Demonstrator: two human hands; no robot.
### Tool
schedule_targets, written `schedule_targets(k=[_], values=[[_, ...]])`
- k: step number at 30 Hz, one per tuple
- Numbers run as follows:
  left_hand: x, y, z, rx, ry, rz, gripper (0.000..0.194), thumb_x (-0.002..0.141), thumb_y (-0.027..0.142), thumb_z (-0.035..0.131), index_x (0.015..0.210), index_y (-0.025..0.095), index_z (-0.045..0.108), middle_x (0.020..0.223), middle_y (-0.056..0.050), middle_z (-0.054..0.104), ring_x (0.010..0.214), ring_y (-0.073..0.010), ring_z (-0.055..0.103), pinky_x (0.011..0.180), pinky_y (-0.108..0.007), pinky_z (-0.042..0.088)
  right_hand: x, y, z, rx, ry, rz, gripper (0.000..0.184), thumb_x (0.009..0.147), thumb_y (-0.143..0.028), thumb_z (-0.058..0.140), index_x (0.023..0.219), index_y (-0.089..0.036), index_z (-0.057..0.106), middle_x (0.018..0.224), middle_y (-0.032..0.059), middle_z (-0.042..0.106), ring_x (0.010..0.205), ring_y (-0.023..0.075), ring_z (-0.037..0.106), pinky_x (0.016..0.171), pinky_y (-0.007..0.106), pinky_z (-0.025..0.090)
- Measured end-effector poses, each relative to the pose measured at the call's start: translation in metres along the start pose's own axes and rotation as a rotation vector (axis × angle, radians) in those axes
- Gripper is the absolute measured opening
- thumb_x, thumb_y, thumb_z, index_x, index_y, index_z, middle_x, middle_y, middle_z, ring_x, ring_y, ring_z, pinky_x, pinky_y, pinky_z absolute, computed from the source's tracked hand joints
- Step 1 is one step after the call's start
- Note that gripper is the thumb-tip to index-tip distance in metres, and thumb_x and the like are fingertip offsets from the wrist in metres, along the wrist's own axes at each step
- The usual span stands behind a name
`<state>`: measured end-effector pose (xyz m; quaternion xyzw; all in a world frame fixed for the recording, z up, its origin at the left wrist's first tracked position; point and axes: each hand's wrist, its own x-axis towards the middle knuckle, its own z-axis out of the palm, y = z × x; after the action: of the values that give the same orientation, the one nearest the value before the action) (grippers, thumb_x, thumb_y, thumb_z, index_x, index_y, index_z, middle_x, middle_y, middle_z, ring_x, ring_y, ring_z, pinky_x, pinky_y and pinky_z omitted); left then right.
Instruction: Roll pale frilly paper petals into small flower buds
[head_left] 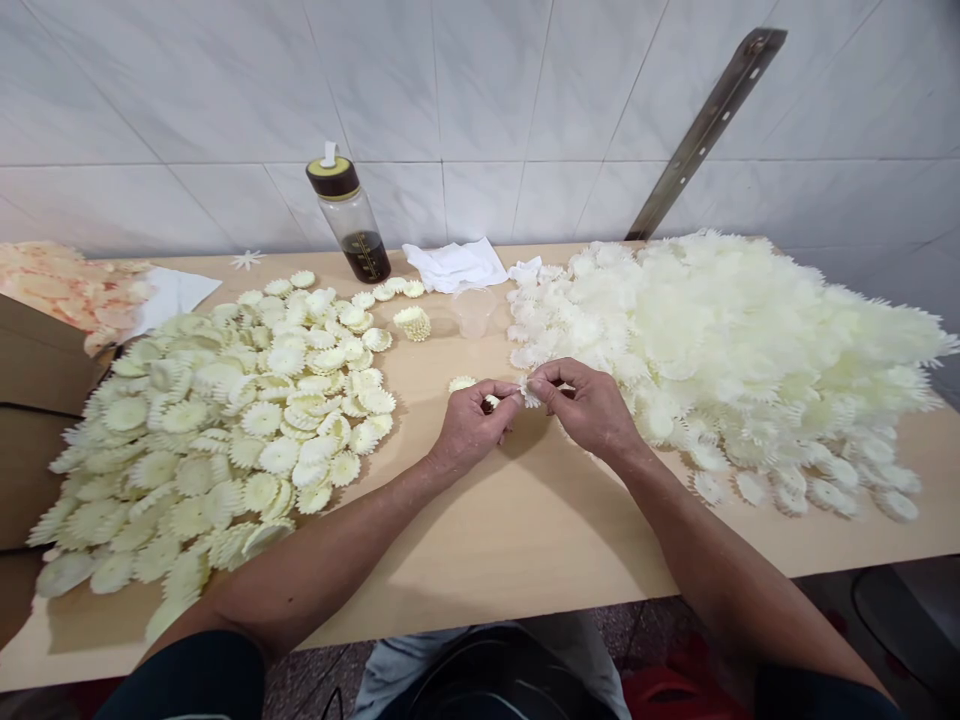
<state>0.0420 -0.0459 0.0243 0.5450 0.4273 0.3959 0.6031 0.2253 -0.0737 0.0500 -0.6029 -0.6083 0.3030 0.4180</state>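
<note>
Over the middle of the table, my left hand (474, 428) and my right hand (591, 408) meet, fingertips pinched on a small white fringed flower petal piece (529, 392) between them. Another cream piece shows partly inside the curled fingers of my left hand. Just behind that hand lies a single cream petal piece (461, 383). To the left spreads a large heap of cream, cupped, scalloped petal pieces (255, 420). A heap of whiter, translucent fringed petal pieces (720, 340) covers the right side, close to my right hand.
A bottle of dark liquid (352, 220) stands at the back by the tiled wall, beside white tissue (455, 265). A small clear cup (474, 312) and a short stack of cream pieces (412, 322) are in front. A cardboard box (45, 370) borders the left; a metal bar (705, 135) leans right.
</note>
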Motion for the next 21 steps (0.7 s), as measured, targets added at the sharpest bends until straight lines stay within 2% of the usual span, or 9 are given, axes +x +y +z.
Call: schedule_targets(k=[4, 8, 13, 18, 21], values=[[0.0002, -0.0003, -0.0012, -0.032, -0.018, -0.001, 0.031, 0.082, 0.042, 0.076, 0.091, 0.012, 0.075, 0.056, 0.001, 0.061, 0.044, -0.0094, 0.051, 0.043, -0.022, 0.044, 0.0014, 0.0038, 0.0009, -0.023, -0.018, -0.094, 0.021, 0.095, -0.045, 0.069, 0.092, -0.026, 0.078, 0.109, 0.0070, 0.077, 0.098, 0.0238, 0.071, 0.073, 0.035, 0.056], [0.0004, -0.0012, -0.0016, -0.042, -0.020, -0.009, 0.030, 0.082, 0.041, 0.076, 0.091, 0.013, 0.075, 0.056, 0.002, 0.060, 0.044, -0.0091, 0.051, 0.044, -0.021, 0.043, 0.0019, 0.0038, 0.0003, -0.018, -0.018, -0.113, 0.017, 0.094, -0.040, 0.072, 0.088, -0.025, 0.078, 0.105, 0.0062, 0.077, 0.098, 0.0232, 0.072, 0.073, 0.033, 0.056], [0.0004, -0.0026, -0.0014, 0.001, -0.022, 0.014, 0.033, 0.083, 0.044, 0.077, 0.095, 0.013, 0.075, 0.058, 0.002, 0.061, 0.046, -0.0099, 0.053, 0.045, -0.022, 0.045, 0.0011, 0.0015, -0.0016, -0.042, -0.013, -0.081, 0.018, 0.095, -0.040, 0.069, 0.087, -0.025, 0.075, 0.102, 0.0060, 0.078, 0.094, 0.0230, 0.071, 0.071, 0.033, 0.054], [0.0005, -0.0021, -0.0008, 0.025, -0.033, 0.042, 0.036, 0.084, 0.050, 0.076, 0.088, 0.015, 0.073, 0.060, 0.001, 0.062, 0.049, -0.0102, 0.055, 0.046, -0.022, 0.046, 0.0009, -0.0014, -0.0038, -0.011, -0.018, -0.025, 0.020, 0.093, -0.041, 0.069, 0.084, -0.024, 0.073, 0.098, 0.0053, 0.077, 0.085, 0.0215, 0.070, 0.070, 0.034, 0.053], [0.0005, -0.0017, -0.0004, 0.025, -0.038, 0.037, 0.038, 0.084, 0.053, 0.076, 0.086, 0.015, 0.072, 0.060, 0.001, 0.062, 0.050, -0.0105, 0.056, 0.047, -0.022, 0.047, 0.0004, -0.0039, -0.0055, 0.007, 0.006, 0.037, 0.023, 0.092, -0.045, 0.070, 0.084, -0.023, 0.073, 0.089, 0.0044, 0.076, 0.078, 0.0211, 0.068, 0.068, 0.034, 0.053]])
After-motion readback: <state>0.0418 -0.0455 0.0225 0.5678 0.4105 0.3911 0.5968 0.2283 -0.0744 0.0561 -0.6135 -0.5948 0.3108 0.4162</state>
